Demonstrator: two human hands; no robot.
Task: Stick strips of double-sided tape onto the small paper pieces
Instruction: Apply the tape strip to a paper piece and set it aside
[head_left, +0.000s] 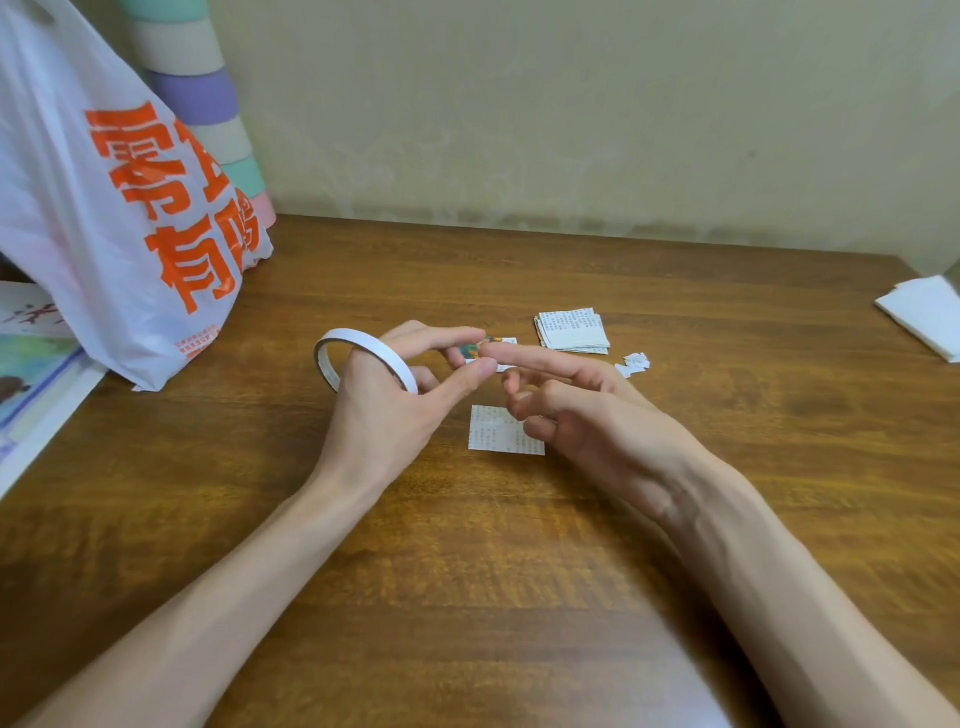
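A white roll of double-sided tape (332, 347) hangs like a ring around the fingers of my left hand (387, 400). That hand pinches a small printed paper piece (475, 349) between thumb and forefinger above the table. My right hand (576, 410) reaches in from the right, its straight forefinger touching that piece while the other fingers curl loosely. Another small paper piece (493, 431) lies flat on the table under the hands. A stack of paper pieces (571, 330) sits just behind.
A white plastic bag with orange print (119, 208) stands at the left, with stacked pastel rolls (208, 98) behind it and booklets (31, 374) beside it. Tiny white backing scraps (634, 362) lie right of the stack. White folded paper (924, 312) sits at the far right edge.
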